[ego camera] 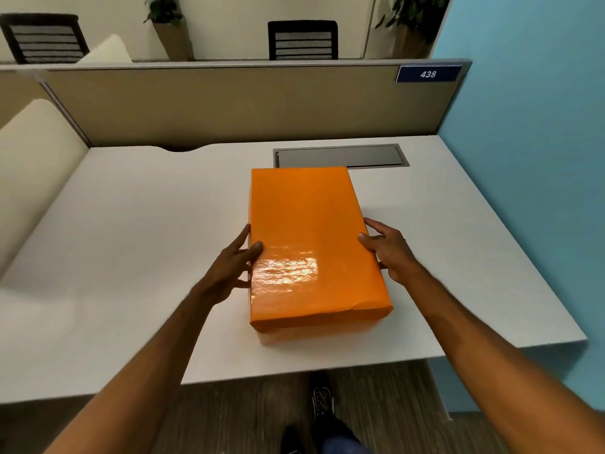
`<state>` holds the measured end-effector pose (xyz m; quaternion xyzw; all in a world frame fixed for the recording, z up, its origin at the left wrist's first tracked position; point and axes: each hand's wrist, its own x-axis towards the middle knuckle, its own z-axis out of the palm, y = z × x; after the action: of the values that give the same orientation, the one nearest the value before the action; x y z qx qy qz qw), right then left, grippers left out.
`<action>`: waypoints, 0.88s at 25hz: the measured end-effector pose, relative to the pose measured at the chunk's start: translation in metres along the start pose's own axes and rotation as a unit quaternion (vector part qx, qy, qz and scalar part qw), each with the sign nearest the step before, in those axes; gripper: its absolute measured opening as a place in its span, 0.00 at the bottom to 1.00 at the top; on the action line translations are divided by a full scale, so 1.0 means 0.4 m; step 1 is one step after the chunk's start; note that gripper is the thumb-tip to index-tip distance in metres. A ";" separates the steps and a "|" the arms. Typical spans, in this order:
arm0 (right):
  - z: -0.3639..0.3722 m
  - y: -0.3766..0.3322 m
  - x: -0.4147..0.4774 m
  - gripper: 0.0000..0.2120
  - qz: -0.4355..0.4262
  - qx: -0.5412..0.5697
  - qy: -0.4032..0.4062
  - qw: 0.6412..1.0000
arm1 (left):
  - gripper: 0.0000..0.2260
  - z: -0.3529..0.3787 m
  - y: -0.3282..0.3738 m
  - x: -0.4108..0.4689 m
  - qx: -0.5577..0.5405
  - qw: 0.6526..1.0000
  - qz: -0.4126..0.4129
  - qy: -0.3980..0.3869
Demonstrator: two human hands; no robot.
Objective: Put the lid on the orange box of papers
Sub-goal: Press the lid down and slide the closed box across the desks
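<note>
A glossy orange lid [307, 234] covers the orange box [320, 330] in the middle of the white desk [131, 257]; only a thin strip of the box shows beneath the lid's near edge. The papers are hidden inside. My left hand [234, 267] presses against the lid's left side, thumb resting on top. My right hand [388, 249] holds the lid's right side, thumb on the top edge and fingers down the side.
A grey cable hatch [340, 156] is set into the desk just behind the box. A beige partition [229, 103] closes the back and a blue wall [530, 158] stands at the right. A cream seat back [32, 158] sits at left.
</note>
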<state>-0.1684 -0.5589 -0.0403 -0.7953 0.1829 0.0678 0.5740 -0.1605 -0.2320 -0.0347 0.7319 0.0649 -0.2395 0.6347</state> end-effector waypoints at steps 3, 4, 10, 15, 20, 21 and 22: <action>0.006 -0.009 -0.016 0.26 -0.001 0.000 0.002 1.000 | 0.31 0.010 -0.003 -0.010 -0.009 1.000 -0.004 0.010; 0.004 -0.008 -0.019 0.26 0.002 0.005 -0.007 1.000 | 0.31 0.011 -0.003 -0.008 -0.010 1.000 -0.004 0.009; -0.012 -0.003 -0.011 0.28 0.012 0.045 -0.050 0.998 | 0.38 0.015 0.005 0.004 -0.001 1.000 -0.018 0.005; 0.002 -0.025 0.021 0.28 0.002 0.068 -0.058 0.996 | 0.39 -0.006 0.024 0.016 -0.002 1.000 -0.008 0.030; 0.057 -0.097 0.068 0.31 -0.014 0.079 -0.090 0.993 | 0.37 -0.081 0.066 0.008 -0.010 0.996 0.002 0.084; 0.074 -0.114 0.074 0.32 -0.021 0.082 -0.096 0.992 | 0.37 -0.100 0.071 0.003 -0.012 0.995 0.006 0.102; 0.093 -0.131 0.081 0.32 -0.029 0.084 -0.101 0.991 | 0.37 -0.119 0.074 -0.003 -0.015 0.993 0.010 0.118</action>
<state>-0.1154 -0.5165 -0.0165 -0.7382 0.1061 0.1153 0.6561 -0.1369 -0.1916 -0.0038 0.7461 0.1351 -0.1440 0.6358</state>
